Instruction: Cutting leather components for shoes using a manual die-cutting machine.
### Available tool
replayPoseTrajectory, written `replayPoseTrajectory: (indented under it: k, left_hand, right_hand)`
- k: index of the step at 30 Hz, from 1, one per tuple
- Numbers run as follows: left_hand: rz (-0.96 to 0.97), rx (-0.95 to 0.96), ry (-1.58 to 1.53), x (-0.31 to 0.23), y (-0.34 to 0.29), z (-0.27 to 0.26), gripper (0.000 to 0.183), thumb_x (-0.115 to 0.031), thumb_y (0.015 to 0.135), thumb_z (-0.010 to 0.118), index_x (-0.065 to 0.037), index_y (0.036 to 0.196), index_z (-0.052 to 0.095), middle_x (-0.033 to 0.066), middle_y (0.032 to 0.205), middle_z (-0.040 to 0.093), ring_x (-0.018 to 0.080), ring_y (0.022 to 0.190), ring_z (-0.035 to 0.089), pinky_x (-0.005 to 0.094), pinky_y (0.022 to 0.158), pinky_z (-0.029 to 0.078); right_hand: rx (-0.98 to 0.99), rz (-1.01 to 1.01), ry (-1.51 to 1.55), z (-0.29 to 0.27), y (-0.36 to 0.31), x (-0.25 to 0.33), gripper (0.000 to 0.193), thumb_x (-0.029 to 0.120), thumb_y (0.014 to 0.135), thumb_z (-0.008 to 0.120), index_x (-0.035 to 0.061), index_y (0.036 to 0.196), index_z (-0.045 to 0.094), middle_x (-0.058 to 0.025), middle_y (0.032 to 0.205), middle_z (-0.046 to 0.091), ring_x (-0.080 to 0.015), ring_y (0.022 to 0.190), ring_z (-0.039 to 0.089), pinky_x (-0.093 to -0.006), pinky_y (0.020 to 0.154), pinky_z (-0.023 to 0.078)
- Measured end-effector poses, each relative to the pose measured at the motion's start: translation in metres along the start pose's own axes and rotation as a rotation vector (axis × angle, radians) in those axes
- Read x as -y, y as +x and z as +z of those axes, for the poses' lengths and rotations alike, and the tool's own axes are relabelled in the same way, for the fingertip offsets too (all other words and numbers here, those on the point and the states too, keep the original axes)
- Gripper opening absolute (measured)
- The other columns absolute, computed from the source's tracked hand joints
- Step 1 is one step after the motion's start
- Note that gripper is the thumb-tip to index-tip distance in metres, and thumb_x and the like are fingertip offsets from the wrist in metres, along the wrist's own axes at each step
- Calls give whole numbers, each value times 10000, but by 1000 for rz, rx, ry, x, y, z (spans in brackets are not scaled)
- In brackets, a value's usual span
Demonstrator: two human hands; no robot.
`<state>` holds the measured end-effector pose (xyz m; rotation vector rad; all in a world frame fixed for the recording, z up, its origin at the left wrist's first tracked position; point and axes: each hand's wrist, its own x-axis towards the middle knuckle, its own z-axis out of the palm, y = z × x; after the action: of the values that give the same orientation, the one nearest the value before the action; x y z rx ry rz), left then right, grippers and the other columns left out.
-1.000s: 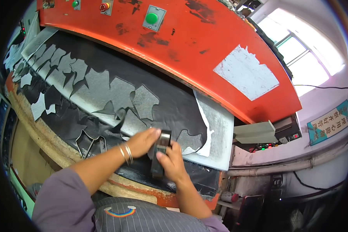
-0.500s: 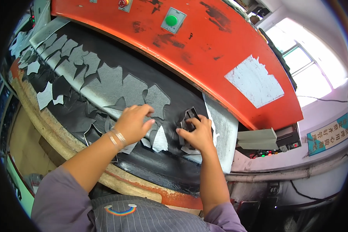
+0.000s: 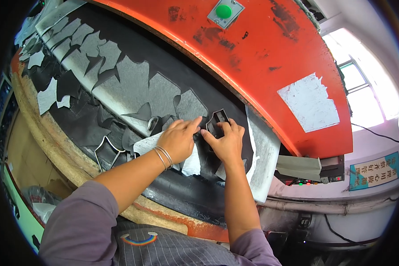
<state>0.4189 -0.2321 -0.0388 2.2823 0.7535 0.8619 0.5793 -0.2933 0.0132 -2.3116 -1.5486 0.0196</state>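
My right hand is closed round a dark metal cutting die, which stands on a black sheet. Close by on the left, my left hand reaches over the sheet with its fingers stretched toward the die; no object shows in it. Grey offcuts with pointed, curved edges lie in a row along the sheet, some curling up beside my left hand. Under and next to that hand are pale scraps. A second cutting die, an open metal outline, rests nearer to me, left of my left forearm.
Beyond the sheet, a large orange machine beam with a green button slants across. A worn tan edge borders the work surface on the near side. At right is a white board end. Black and white scraps lie at left.
My left hand has moved right, up close to the die. The right hand and die have shifted slightly up the sheet. The view has turned, so the beam appears further right.
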Motion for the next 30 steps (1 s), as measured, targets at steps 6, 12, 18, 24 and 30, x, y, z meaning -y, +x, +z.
replayPoseTrajectory:
  k: [6, 12, 18, 24, 30]
  left_hand:
    - [1, 51, 2, 6, 0, -4, 661, -23, 789, 499, -6, 1413, 282, 79, 1169, 638, 260, 1153, 532, 422, 1062, 337]
    - [15, 88, 113, 1, 6, -6, 731, -22, 786, 490, 4, 1450, 186, 91, 1271, 578, 243, 1219, 492, 410, 1081, 312]
    - [-18, 97, 59, 2, 7, -5, 724, -50, 788, 502, 34, 1439, 197, 156, 1298, 539, 258, 1239, 474, 408, 1081, 296]
    - [-43, 126, 90, 3, 10, -4, 732, -42, 771, 502, 58, 1429, 196, 133, 1343, 507, 248, 1278, 431, 399, 1083, 282]
    - [-40, 112, 57, 6, 9, -8, 707, -79, 778, 526, 62, 1412, 246, 167, 1319, 509, 255, 1255, 444, 379, 1071, 276]
  right_hand:
    - [123, 12, 217, -6, -28, -36, 1039, 471, 568, 842, 102, 1407, 354, -329, 1465, 197, -449, 1356, 233, -501, 1074, 264]
    - [35, 11, 146, 6, -45, -46, 948, 456, 592, 833, 60, 1345, 415, -235, 1359, 450, -358, 1340, 340, -507, 1085, 209]
    - [-98, 5, 143, 15, -45, -28, 816, 411, 616, 825, 62, 1273, 490, -177, 1272, 538, -340, 1287, 419, -522, 1067, 231]
    - [-111, -6, 100, 17, -48, -30, 814, 410, 607, 829, 74, 1271, 498, -154, 1254, 551, -333, 1274, 432, -517, 1058, 247]
    - [-109, 4, 81, 19, -48, -25, 817, 419, 604, 828, 86, 1273, 498, -162, 1263, 544, -336, 1272, 430, -516, 1055, 249]
